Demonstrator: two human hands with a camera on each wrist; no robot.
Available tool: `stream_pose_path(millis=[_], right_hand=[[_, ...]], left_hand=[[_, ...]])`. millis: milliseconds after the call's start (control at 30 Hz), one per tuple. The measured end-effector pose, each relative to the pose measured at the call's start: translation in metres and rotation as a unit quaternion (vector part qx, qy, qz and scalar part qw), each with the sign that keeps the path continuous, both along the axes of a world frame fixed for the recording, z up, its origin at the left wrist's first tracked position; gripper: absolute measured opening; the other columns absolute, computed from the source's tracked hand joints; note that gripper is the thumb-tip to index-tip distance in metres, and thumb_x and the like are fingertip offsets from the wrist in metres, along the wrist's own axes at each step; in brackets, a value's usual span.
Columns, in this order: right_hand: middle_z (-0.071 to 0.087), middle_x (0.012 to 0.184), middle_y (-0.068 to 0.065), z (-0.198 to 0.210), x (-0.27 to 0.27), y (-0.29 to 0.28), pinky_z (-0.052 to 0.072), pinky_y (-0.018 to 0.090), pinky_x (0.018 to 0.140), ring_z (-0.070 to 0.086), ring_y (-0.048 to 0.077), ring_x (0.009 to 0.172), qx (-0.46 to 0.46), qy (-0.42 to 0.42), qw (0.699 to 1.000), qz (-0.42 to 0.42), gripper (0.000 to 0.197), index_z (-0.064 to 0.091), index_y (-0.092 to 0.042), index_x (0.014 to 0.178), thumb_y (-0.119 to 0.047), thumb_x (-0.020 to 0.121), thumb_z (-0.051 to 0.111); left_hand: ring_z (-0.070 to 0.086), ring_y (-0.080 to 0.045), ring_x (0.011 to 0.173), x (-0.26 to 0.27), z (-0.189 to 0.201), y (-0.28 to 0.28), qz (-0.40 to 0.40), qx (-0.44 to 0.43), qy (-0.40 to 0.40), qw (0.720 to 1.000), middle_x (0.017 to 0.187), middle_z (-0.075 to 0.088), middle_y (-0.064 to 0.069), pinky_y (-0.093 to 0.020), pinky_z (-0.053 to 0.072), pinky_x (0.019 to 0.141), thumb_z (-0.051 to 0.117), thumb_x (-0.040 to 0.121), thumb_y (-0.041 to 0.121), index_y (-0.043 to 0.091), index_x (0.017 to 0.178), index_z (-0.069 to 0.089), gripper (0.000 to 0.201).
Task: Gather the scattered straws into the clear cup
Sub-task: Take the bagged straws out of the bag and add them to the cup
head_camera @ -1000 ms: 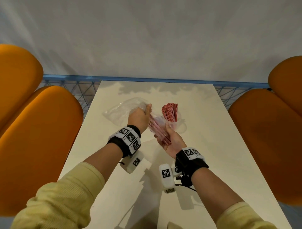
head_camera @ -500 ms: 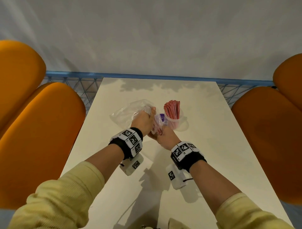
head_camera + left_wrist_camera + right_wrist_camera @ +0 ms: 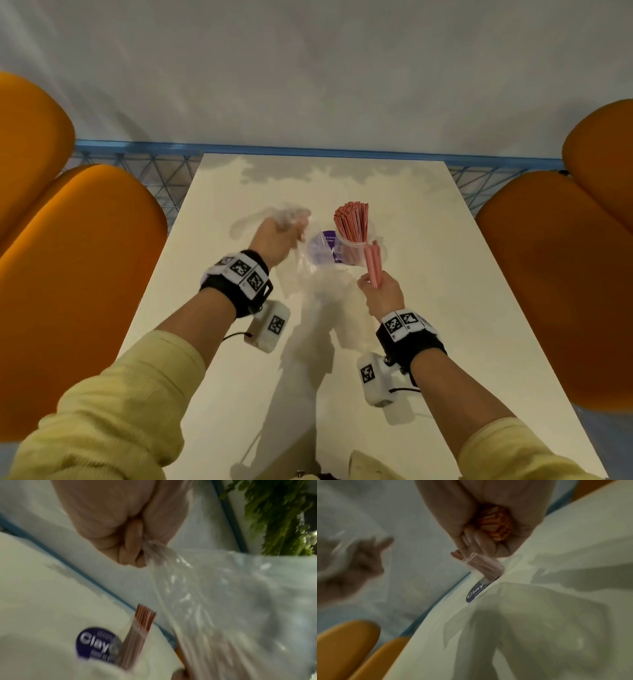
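Observation:
A clear cup (image 3: 354,251) stands mid-table, packed with upright red-and-white straws (image 3: 352,219), also seen as straws (image 3: 137,632) in the left wrist view. My right hand (image 3: 380,296) grips a small bundle of straws (image 3: 372,263) upright, just right of and in front of the cup; the bundle's ends (image 3: 494,524) show inside the fist. My left hand (image 3: 274,240) is raised left of the cup and pinches a crumpled clear plastic bag (image 3: 308,263), the bag (image 3: 223,595) hanging down from the fingers.
The white table (image 3: 445,308) runs to a blue rail (image 3: 308,150) at the far edge. Orange chairs flank it, left (image 3: 78,274) and right (image 3: 555,281). A round purple sticker (image 3: 97,642) lies on the table beside the cup.
The hands, together at the bag a moment ago, have parted. My right hand drew the straw bundle out to the right of the cup; my left lifted the emptied bag up and left.

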State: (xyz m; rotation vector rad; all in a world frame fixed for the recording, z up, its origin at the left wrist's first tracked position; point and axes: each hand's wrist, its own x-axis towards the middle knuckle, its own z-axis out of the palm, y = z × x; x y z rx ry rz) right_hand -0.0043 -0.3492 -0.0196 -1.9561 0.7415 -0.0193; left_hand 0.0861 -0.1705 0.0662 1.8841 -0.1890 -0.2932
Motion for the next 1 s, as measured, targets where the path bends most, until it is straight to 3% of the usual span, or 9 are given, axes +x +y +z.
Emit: stream_pose_path(millis=[100,200,267,367,533,633,767,900,1000], right_hand=[[0.050,0.064,-0.001,0.002,0.008,-0.002,0.037,0.023,0.051,0.044,0.013,0.053,0.029,-0.014,0.999,-0.033,0.013,0.052,-0.023,0.074,-0.021,0.086,0.058],[0.049,0.062,-0.004,0.007,0.006,-0.002,0.038,0.024,0.054,0.044,0.012,0.055,0.022,-0.031,0.999,0.002,0.007,0.054,-0.018,0.081,-0.018,0.087,0.058],[0.048,0.061,-0.005,0.005,0.003,-0.001,0.037,0.023,0.053,0.043,0.011,0.054,0.026,-0.032,0.999,0.016,0.011,0.053,-0.021,0.078,-0.018,0.086,0.059],[0.048,0.061,-0.007,0.001,0.000,0.004,0.037,0.023,0.054,0.043,0.010,0.054,0.028,-0.017,0.999,0.035,0.019,0.051,-0.026,0.070,-0.022,0.086,0.060],[0.049,0.062,-0.006,0.002,-0.001,0.014,0.039,0.028,0.060,0.044,0.011,0.055,0.022,0.009,0.997,0.077,0.022,0.048,-0.027,0.066,-0.026,0.084,0.061],[0.050,0.061,-0.004,0.007,0.002,0.019,0.040,0.029,0.060,0.045,0.014,0.055,0.012,0.012,0.996,0.086,0.025,0.047,-0.024,0.063,-0.025,0.082,0.064],[0.051,0.060,-0.006,0.016,0.007,0.023,0.042,0.030,0.069,0.052,0.022,0.067,-0.029,0.015,0.993,0.111,0.030,0.044,-0.024,0.059,-0.021,0.079,0.067],[0.055,0.068,-0.002,0.026,0.013,0.031,0.038,0.026,0.070,0.053,0.019,0.073,-0.071,0.010,0.983,0.169,0.024,0.047,-0.020,0.064,-0.018,0.079,0.066],[0.058,0.081,0.002,0.036,0.020,0.036,0.038,0.025,0.070,0.054,0.020,0.077,-0.094,0.006,0.973,0.210,0.012,0.054,-0.013,0.081,-0.015,0.082,0.065]], left_hand=[[0.053,0.004,0.047,-0.026,-0.029,-0.002,-0.094,0.032,0.036,0.994,0.067,0.059,0.004,-0.008,0.040,0.045,0.058,0.091,0.028,0.017,0.108,0.056,0.021],[0.058,0.007,0.050,-0.045,-0.072,-0.009,-0.151,0.104,0.071,0.981,0.069,0.066,0.000,-0.015,0.048,0.057,0.071,0.077,0.038,0.006,0.095,0.062,0.038],[0.066,-0.008,0.081,-0.056,-0.095,-0.013,-0.160,0.198,0.112,0.961,0.089,0.068,-0.004,-0.029,0.051,0.076,0.073,0.075,0.037,0.008,0.103,0.060,0.043],[0.054,-0.028,0.119,-0.072,-0.107,-0.013,-0.125,0.316,0.161,0.927,0.131,0.055,-0.009,-0.033,0.045,0.097,0.076,0.071,0.044,0.007,0.133,0.039,0.081],[0.066,-0.025,0.105,-0.068,-0.092,-0.007,-0.117,0.460,0.146,0.868,0.117,0.065,-0.008,-0.032,0.053,0.092,0.074,0.059,0.067,0.008,0.121,0.052,0.088],[0.066,-0.026,0.101,-0.059,-0.076,0.001,-0.143,0.520,0.089,0.837,0.106,0.070,-0.009,-0.031,0.053,0.089,0.052,0.072,0.075,0.007,0.107,0.063,0.078],[0.069,-0.032,0.089,-0.036,-0.051,-0.002,-0.082,0.471,0.033,0.878,0.101,0.072,-0.017,-0.035,0.055,0.085,0.025,0.095,0.055,0.001,0.101,0.065,0.068],[0.060,-0.021,0.054,-0.023,-0.033,-0.022,0.003,0.198,0.052,0.979,0.096,0.069,-0.013,-0.026,0.048,0.046,0.027,0.097,0.050,0.010,0.115,0.048,0.049],[0.054,-0.017,0.054,-0.017,-0.032,-0.041,0.033,0.067,0.008,0.997,0.088,0.066,-0.005,-0.022,0.041,0.047,0.033,0.096,0.051,0.017,0.117,0.045,0.042]])
